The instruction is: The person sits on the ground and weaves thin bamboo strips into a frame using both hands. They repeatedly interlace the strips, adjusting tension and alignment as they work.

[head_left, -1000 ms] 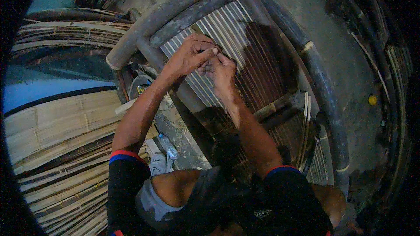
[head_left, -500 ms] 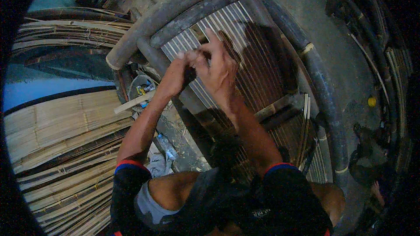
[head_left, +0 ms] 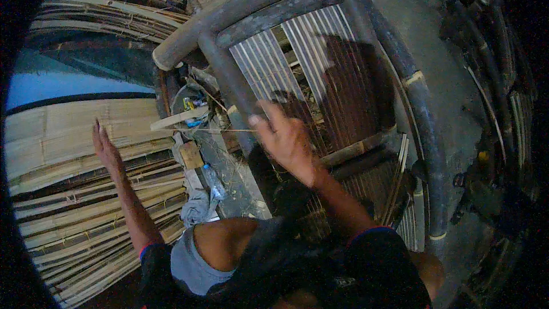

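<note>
My right hand [head_left: 289, 143] is over the left rail of a dark bamboo frame [head_left: 229, 80], its fingers slightly blurred. A thin pale strip [head_left: 223, 130], apparently bamboo, runs leftward from its closed fingertips. Out to the left, my left hand [head_left: 107, 149] hovers above a stack of flat split-bamboo panels [head_left: 74, 131], fingers stretched out and pointing away from me. Whether the strip's far end reaches that hand cannot be made out. Inside the frame lie parallel pale slats [head_left: 320, 34], with a gap between two groups of them.
Left of the frame stand a bucket [head_left: 186, 94] with small items and a clear plastic bottle [head_left: 214, 182], beside a grey cloth [head_left: 195, 209]. Long bamboo strips [head_left: 103, 11] are piled at the far left. Loose sticks [head_left: 397, 177] rest on the frame's near right.
My hands were together over the slats; they have parted. The left swung far out to the left, and the right came nearer to me. The thin strip now shows stretched between them.
</note>
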The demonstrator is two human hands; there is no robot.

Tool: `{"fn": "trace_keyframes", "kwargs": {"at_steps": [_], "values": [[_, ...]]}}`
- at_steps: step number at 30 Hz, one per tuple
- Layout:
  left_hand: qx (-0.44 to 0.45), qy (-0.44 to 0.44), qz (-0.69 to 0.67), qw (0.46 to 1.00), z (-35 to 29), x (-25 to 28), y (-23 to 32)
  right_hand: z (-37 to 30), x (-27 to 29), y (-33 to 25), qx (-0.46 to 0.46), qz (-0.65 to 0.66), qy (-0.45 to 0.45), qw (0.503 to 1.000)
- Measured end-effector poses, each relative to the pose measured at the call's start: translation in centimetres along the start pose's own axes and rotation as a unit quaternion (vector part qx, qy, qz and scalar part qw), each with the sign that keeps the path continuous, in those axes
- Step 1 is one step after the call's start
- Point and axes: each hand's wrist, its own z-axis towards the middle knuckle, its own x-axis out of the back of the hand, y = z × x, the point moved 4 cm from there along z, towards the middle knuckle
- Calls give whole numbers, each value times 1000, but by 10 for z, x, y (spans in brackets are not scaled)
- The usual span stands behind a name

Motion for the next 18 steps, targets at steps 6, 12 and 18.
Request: {"fn": "trace_keyframes", "kwargs": {"at_steps": [6, 12, 18], "values": [[79, -323, 408, 850, -65, -2, -33, -1, 22, 89, -163, -174, 79, 968], [-336, -264, -58, 902, -91, -135, 187, 6, 20, 66, -23, -98, -34, 994], [-552, -326, -50, 766, -105, -247, 305, 16, 63, 30, 117, 9, 79, 990]]}}
